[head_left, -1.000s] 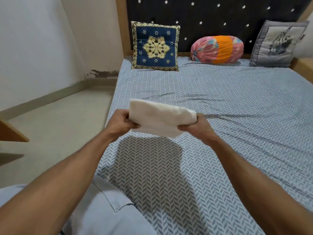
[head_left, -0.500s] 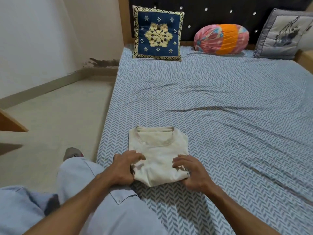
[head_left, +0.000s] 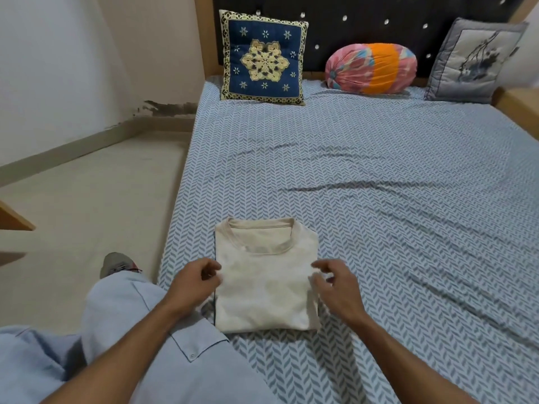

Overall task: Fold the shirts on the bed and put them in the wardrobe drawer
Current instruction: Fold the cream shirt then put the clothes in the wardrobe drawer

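A cream folded shirt lies flat on the bed sheet near the bed's left edge, collar facing away from me. My left hand is at the shirt's left edge with loosely curled fingers that touch the fabric without gripping it. At the shirt's right edge, my right hand hovers with relaxed, slightly blurred fingers and holds nothing. No wardrobe drawer is in view.
A blue embroidered cushion, a pink and orange bolster and a grey cushion lean on the dark headboard. My leg in light blue trousers lies at the bed's left edge. Bare floor stretches to the left.
The folded shirt went from held in the air to lying on the bed. Both hands let go of its lower edge and shifted to its sides.
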